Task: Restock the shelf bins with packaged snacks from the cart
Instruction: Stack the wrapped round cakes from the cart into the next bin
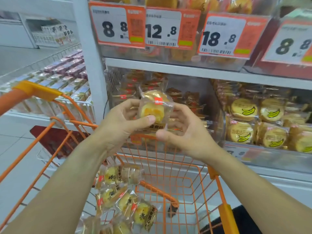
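Note:
I hold one clear-wrapped yellow pastry packet point(154, 105) with a red label in front of the middle shelf. My left hand point(121, 122) grips its left side, thumb pressed on the front. My right hand point(187, 130) curls round its right and lower edge. Right behind the packet is a clear shelf bin point(217, 119) with several similar packets inside. Below my arms is the orange wire cart point(217, 186); several more pastry packets point(125, 200) lie in its left part.
A neighbouring bin to the right holds round cakes with banana prints point(253, 125). Orange price tags point(116, 24) hang from the upper shelf. A white upright post point(94, 65) stands left of the bin. Boxed goods point(67, 76) fill a low shelf at left.

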Demonstrator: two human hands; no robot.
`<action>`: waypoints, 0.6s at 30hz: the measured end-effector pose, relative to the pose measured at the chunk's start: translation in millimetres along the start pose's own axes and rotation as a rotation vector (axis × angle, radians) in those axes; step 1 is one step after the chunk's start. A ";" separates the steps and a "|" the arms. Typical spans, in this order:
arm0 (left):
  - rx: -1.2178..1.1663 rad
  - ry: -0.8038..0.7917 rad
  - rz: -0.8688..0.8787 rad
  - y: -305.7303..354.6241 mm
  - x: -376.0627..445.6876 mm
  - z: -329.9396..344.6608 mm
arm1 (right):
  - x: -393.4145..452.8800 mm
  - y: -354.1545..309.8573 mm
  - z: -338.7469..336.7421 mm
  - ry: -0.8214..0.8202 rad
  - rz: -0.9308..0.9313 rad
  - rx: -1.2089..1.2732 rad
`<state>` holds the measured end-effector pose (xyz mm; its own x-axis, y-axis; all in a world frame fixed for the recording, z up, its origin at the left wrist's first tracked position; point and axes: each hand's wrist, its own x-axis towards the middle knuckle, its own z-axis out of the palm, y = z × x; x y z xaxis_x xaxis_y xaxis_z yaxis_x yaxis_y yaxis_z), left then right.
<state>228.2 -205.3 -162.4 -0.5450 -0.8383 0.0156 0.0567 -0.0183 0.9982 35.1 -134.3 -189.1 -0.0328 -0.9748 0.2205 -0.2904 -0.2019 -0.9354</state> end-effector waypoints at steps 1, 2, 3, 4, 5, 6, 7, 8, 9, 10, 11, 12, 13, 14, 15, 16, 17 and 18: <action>0.014 0.015 0.051 -2.1 -0.9 -0.6 | 2.9 1.6 -0.8 0.044 0.009 0.028; 0.063 0.058 0.101 -4.5 0.4 1.0 | 5.8 4.1 -1.9 0.062 0.011 0.034; 0.146 0.098 0.150 -4.6 0.3 4.8 | 7.8 5.5 -3.8 0.067 0.011 0.044; 0.231 0.139 0.203 -7.5 1.8 8.0 | 9.0 4.8 -4.9 0.062 0.003 0.050; 0.315 0.168 0.254 -8.5 2.2 11.3 | 9.7 5.4 -6.0 0.052 -0.001 0.051; 0.397 0.177 0.296 -10.9 4.2 13.1 | 9.9 5.9 -6.9 0.041 -0.004 0.049; 0.486 0.176 0.306 -12.6 4.9 14.1 | 9.6 6.3 -7.2 0.034 -0.002 0.059; 0.580 0.165 0.299 -15.5 6.1 13.8 | 9.6 6.2 -6.7 0.037 0.004 0.056; 0.698 0.156 0.279 -19.7 7.7 12.7 | 9.9 8.1 -6.6 0.050 0.008 0.031; 0.842 0.151 0.243 -24.0 9.0 11.7 | 11.1 10.8 -6.3 0.071 0.011 -0.020; 0.997 0.166 0.187 -28.0 9.9 10.5 | 13.6 13.7 -6.1 0.093 0.017 -0.081; 1.143 0.188 0.112 -31.5 10.5 9.5 | 17.5 16.0 -4.9 0.118 0.032 -0.151; 1.245 0.207 0.055 -35.5 11.4 8.1 | 22.6 18.4 -3.1 0.144 0.058 -0.221; 1.313 0.208 0.015 -38.7 12.3 5.6 | 28.8 19.0 -1.0 0.161 0.082 -0.289; 1.344 0.206 0.010 -41.2 12.8 3.5 | 36.0 18.3 1.9 0.170 0.104 -0.347; 1.350 0.204 0.014 -43.0 13.7 2.1 | 42.5 16.1 6.1 0.169 0.123 -0.396; 1.337 0.214 0.040 -43.3 13.9 2.1 | 48.6 13.8 11.3 0.170 0.146 -0.436; 1.314 0.229 0.063 -42.2 13.7 3.0 | 53.7 11.7 18.0 0.182 0.173 -0.459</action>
<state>215.8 -214.3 -204.1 -0.4119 -0.8927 0.1826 -0.8367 0.4499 0.3122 47.2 -190.8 -193.2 -0.2713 -0.9497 0.1562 -0.6540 0.0628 -0.7539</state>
